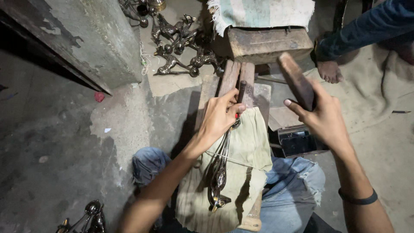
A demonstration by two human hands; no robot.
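The left hand (pixel 220 115) is clamped around a thin dark punch (pixel 241 92), holding it upright with its tip down on a brass figure (pixel 220 172). The figure is long and slender, bird-shaped, and lies lengthwise on a green cloth (pixel 250 151) draped over the near end of a wooden bench (pixel 230 75). A thin string (pixel 233 159) crosses the cloth and the figure.

The right hand (pixel 323 116) is closed on a wooden mallet (pixel 295 80), raised above the right edge of the bench, its head tilted up toward the far end and well apart from the punch.

At the far end of the bench sits a heavy wooden block (pixel 267 43) with a striped fringed cloth (pixel 258 13) on top. Just right of the bench, by the person's knee, stands a shiny dark metal box (pixel 297 140). The person's knees in torn jeans (pixel 297 181) flank the near end.

On the floor left of the far end lies a cluster of brass animals (pixel 181 43). More brass pieces (pixel 88 215) show at the lower left. Another person's bare foot (pixel 330 71) rests on a sack (pixel 379 95) at upper right
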